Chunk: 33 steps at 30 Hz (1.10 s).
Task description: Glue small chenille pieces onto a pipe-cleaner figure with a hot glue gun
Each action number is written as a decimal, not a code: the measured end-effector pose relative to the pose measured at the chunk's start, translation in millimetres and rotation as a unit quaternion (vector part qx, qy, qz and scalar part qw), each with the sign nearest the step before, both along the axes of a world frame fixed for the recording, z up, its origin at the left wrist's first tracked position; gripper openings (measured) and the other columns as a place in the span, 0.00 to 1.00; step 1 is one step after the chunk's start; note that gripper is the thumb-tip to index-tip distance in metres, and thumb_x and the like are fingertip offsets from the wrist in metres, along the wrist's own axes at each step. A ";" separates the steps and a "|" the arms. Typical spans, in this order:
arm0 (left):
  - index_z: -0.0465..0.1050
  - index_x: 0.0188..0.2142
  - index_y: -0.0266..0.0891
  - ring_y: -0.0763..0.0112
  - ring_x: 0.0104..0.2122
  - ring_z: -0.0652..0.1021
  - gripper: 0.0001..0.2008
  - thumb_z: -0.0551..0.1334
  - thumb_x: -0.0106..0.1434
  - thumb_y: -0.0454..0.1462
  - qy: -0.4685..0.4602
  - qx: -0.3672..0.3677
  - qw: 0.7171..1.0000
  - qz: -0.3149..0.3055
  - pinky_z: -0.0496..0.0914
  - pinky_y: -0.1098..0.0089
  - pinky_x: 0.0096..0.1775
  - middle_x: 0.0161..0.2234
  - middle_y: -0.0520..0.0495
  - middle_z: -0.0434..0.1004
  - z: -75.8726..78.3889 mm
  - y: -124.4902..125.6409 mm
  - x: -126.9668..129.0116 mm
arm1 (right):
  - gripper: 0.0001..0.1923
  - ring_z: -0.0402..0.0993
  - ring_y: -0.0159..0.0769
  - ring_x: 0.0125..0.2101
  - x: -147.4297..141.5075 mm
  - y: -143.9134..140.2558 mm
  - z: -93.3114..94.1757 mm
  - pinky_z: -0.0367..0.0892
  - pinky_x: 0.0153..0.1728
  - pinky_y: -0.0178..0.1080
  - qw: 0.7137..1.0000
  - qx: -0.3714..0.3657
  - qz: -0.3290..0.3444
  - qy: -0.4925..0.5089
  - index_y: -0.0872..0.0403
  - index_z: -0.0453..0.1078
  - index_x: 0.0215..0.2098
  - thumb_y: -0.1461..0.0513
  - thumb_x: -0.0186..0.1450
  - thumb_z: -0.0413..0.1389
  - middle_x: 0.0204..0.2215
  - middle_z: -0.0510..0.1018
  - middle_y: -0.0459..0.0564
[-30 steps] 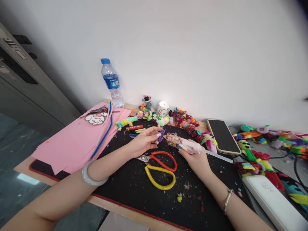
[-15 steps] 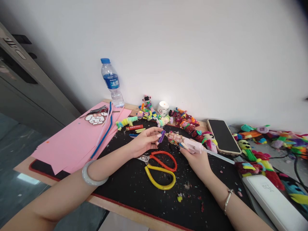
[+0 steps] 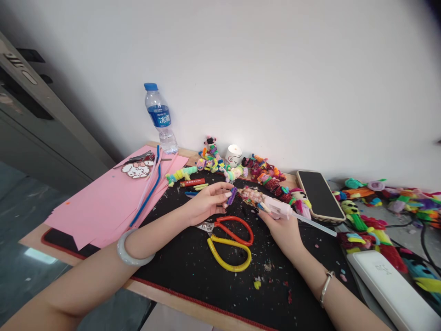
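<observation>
My left hand (image 3: 206, 201) pinches a small purple pipe-cleaner piece (image 3: 232, 195) between thumb and fingertips, just above the black mat (image 3: 193, 271). My right hand (image 3: 281, 226) grips a pink glue gun (image 3: 275, 208) whose nozzle end is crusted with colourful bits and points left at the purple piece. A clear glue stick (image 3: 315, 225) juts out of the gun's back to the right. Orange scissors (image 3: 234, 230) and yellow scissors (image 3: 229, 253) lie on the mat just below both hands.
Pink paper sheets (image 3: 103, 202) with a blue pipe cleaner (image 3: 148, 193) lie on the left. A water bottle (image 3: 159, 118), a lit candle (image 3: 234, 154) and pipe-cleaner figures (image 3: 265, 174) line the wall. A phone (image 3: 319, 194), a white power bank (image 3: 391, 287) and more figures sit on the right.
My right hand has nudged the glue gun slightly up and left, bringing its tip closer to the purple piece. My left hand has stayed put.
</observation>
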<state>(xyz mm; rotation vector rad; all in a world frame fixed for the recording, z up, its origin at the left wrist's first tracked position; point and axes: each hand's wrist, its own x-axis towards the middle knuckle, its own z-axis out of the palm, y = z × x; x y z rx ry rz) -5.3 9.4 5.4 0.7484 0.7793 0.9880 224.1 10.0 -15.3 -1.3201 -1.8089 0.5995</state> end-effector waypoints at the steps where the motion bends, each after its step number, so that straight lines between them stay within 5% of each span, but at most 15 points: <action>1: 0.72 0.42 0.41 0.80 0.25 0.72 0.16 0.69 0.53 0.34 0.000 -0.001 1.000 0.000 0.69 0.77 0.29 0.30 0.53 0.68 0.0 0.0 -0.1 | 0.08 0.76 0.43 0.32 -0.4 0.0 0.4 0.69 0.33 0.41 1.000 -0.002 -0.003 0.000 0.54 0.73 0.32 0.58 0.58 0.57 0.30 0.80 0.52; 7: 0.72 0.41 0.40 0.79 0.25 0.72 0.16 0.69 0.53 0.35 -0.002 -0.002 1.000 0.005 0.69 0.76 0.28 0.30 0.53 0.69 0.3 0.2 -0.7 | 0.09 0.75 0.42 0.35 -2.1 0.3 5.5 0.68 0.35 0.40 1.000 0.007 -0.027 0.000 0.53 0.71 0.34 0.57 0.59 0.55 0.33 0.79 0.51; 15: 0.72 0.41 0.41 0.79 0.24 0.73 0.15 0.68 0.53 0.34 -0.027 -0.011 0.999 0.015 0.70 0.75 0.29 0.29 0.54 0.69 -0.3 1.4 -1.9 | 0.17 0.70 0.46 0.44 -1.5 0.4 9.8 0.57 0.42 0.47 0.975 0.069 -0.033 -0.209 0.51 0.64 0.49 0.60 0.62 0.50 0.45 0.74 0.54; 21: 0.72 0.41 0.41 0.79 0.23 0.72 0.15 0.68 0.53 0.33 -0.026 -0.019 0.999 0.028 0.70 0.76 0.29 0.28 0.53 0.69 1.4 1.0 -1.8 | 0.22 0.69 0.47 0.43 -3.9 -0.7 5.8 0.54 0.40 0.47 0.948 0.086 -0.063 -0.300 0.53 0.62 0.51 0.66 0.57 0.49 0.44 0.73 0.54; 27: 0.73 0.40 0.40 0.81 0.22 0.70 0.15 0.69 0.52 0.33 -0.040 -0.013 0.998 0.047 0.69 0.77 0.27 0.25 0.55 0.67 2.5 1.9 -1.9 | 0.24 0.63 0.51 0.46 -3.3 -1.2 5.2 0.56 0.42 0.51 0.955 0.079 -0.054 -0.281 0.52 0.63 0.50 0.68 0.55 0.50 0.46 0.72 0.53; 33: 0.73 0.40 0.39 0.83 0.22 0.69 0.13 0.68 0.55 0.34 -0.070 0.023 0.996 0.058 0.69 0.78 0.27 0.27 0.54 0.68 -0.4 3.7 -2.0 | 0.15 0.63 0.49 0.47 -4.9 -5.5 12.4 0.58 0.47 0.53 0.964 0.177 0.008 -0.197 0.53 0.65 0.46 0.66 0.60 0.51 0.44 0.72 0.54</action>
